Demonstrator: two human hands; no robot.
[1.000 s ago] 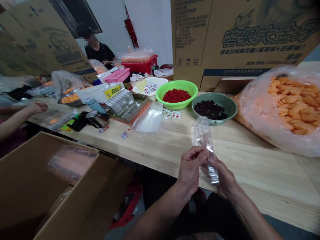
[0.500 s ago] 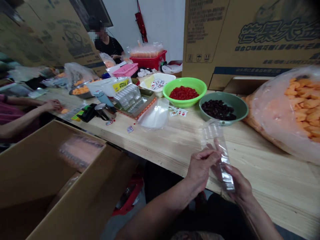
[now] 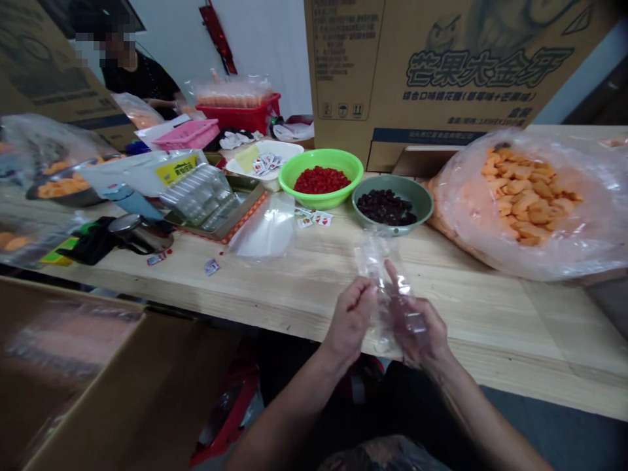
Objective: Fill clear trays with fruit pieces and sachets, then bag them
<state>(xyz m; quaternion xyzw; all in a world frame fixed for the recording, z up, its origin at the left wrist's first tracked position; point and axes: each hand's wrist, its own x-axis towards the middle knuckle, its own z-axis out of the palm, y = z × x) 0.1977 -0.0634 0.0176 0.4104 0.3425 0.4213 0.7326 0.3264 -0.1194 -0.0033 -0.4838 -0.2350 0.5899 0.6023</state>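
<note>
Between my two hands is a clear plastic blister tray (image 3: pixel 377 256) with a row of small compartments, held over the table's front edge. My left hand (image 3: pixel 350 314) pinches its left side with curled fingers. My right hand (image 3: pixel 426 327) grips it from the right and beneath, the fingers showing through the plastic. Just beyond the tray sits a grey-green bowl (image 3: pixel 417 226) of dark pieces. Beside that stands a bright green bowl (image 3: pixel 321 201) of red pieces.
At right lies a big plastic bag (image 3: pixel 466 229) of orange pieces. A tin (image 3: pixel 240 226) with clear trays, a metal mug (image 3: pixel 140 235) and small packets (image 3: pixel 314 219) are on the table (image 3: pixel 294 294). Lower left is an open cardboard box (image 3: pixel 122 392). Behind sits another person (image 3: pixel 142 78).
My view has swung to the right, so the table things appear further left. The tray has turned in my hands, which still hold it.
</note>
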